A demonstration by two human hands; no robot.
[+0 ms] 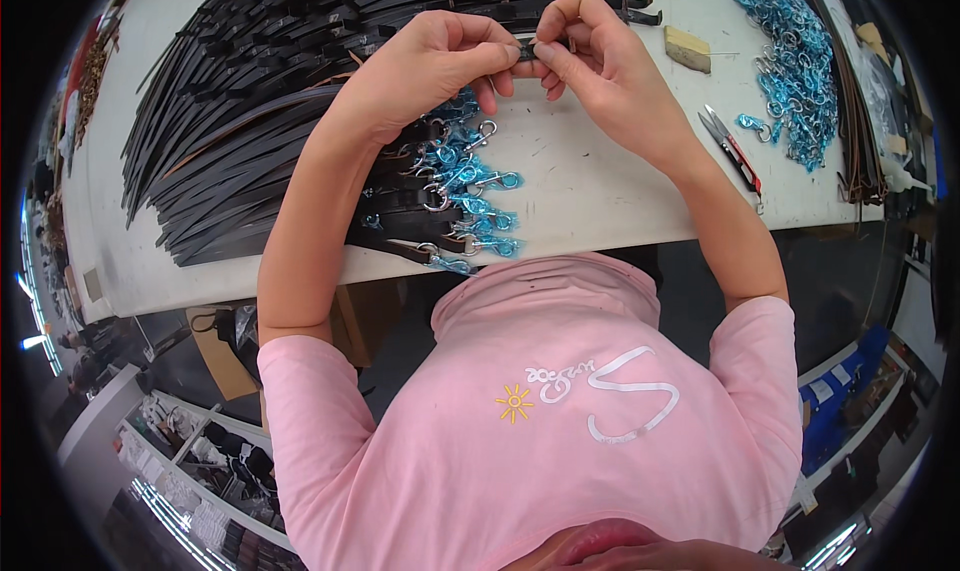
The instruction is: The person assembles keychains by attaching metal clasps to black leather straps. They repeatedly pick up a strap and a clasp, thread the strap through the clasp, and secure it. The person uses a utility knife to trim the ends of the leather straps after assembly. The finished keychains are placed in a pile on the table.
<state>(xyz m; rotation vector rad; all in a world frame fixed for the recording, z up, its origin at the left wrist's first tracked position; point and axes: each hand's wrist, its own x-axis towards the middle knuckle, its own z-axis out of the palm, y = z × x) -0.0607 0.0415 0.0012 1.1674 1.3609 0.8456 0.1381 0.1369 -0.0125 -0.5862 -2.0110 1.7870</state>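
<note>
My left hand (pixel 428 69) and my right hand (pixel 608 73) meet over the far middle of the table. Between their fingertips they pinch a short, dark strap end (pixel 526 51), mostly covered by the fingers. Black straps (pixel 240 66) with small loops lie in a wide heap to the left, behind my left hand. Below my left forearm, more straps (pixel 240 191) end in metal snap hooks (pixel 486 131) partly wrapped in blue film.
On the white table (pixel 600 201), a yellowish block (pixel 687 49) with a thin pin-like piece beside it lies right of my hands. Red-and-black-handled scissors (pixel 735 153) lie nearer. A pile of blue-wrapped metal hooks (pixel 795 66) and brown straps (pixel 858 121) line the right side.
</note>
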